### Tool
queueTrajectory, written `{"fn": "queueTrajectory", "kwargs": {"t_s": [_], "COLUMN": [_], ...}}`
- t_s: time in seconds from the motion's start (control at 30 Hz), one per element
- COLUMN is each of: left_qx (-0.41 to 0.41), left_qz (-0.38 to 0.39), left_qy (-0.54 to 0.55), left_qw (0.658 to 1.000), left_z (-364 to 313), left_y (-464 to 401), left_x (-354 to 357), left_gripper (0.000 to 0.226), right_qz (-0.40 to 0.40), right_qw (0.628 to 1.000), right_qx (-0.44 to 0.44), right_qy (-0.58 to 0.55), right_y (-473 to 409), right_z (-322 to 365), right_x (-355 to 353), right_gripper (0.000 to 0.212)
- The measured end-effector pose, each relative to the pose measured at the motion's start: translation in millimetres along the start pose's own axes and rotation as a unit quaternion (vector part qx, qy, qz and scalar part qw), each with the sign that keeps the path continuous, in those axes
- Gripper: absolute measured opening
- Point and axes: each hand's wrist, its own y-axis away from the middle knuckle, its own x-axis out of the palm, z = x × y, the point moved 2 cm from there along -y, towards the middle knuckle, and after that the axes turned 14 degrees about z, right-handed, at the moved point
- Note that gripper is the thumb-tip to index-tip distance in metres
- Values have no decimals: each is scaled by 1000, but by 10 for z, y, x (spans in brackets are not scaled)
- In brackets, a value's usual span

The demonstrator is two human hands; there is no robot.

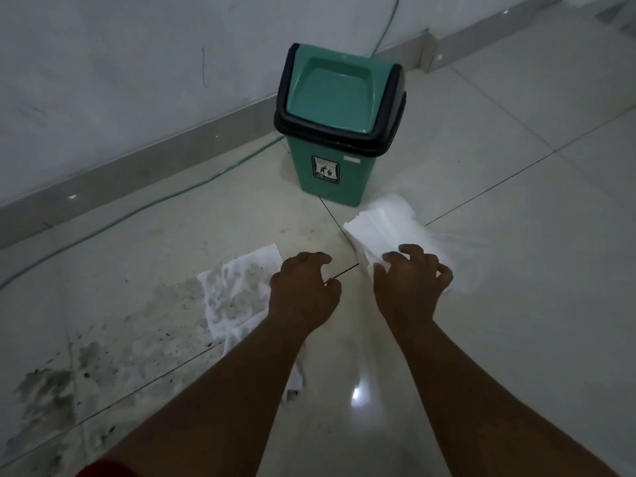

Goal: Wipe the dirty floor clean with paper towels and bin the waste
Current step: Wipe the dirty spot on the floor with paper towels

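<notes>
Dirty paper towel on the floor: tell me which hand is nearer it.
Left. The left hand overlaps the dirty paper towel at its right edge; the right hand is farther right, on the clean stack.

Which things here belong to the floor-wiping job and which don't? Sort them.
Job: soiled paper towel, clean towel stack under the right hand, left hand, dirt patch, green bin.
Lying about: green cable, skirting board.
</notes>
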Motion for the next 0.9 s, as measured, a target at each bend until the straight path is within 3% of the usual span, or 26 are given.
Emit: {"fn": "queueTrajectory", "kwargs": {"t_s": [0.2,0.43,0.6,0.73,0.9], "left_qx": [-17,-38,-48,-40,-38], "left_qz": [20,36,50,53,44], "left_qy": [13,17,9,2,17], "left_qw": [1000,998,998,998,998], "left_z": [10,209,384,384,252], "left_y": [-13,55,132,92,-11], "left_x": [-39,-112,-153,-214,-253], "left_gripper": [41,40,39,39,39], "right_qz": [-8,-23,13,24,-18], "right_qw": [1000,999,998,992,998], "right_qx": [14,-33,26,35,54], "right_qy": [-9,9,48,115,32], "right_y": [-11,11,-114,-209,-202], "right_z": [11,204,212,193,172], "right_x": [27,44,5,-73,-95], "right_gripper": [14,32,45,10,13]}}
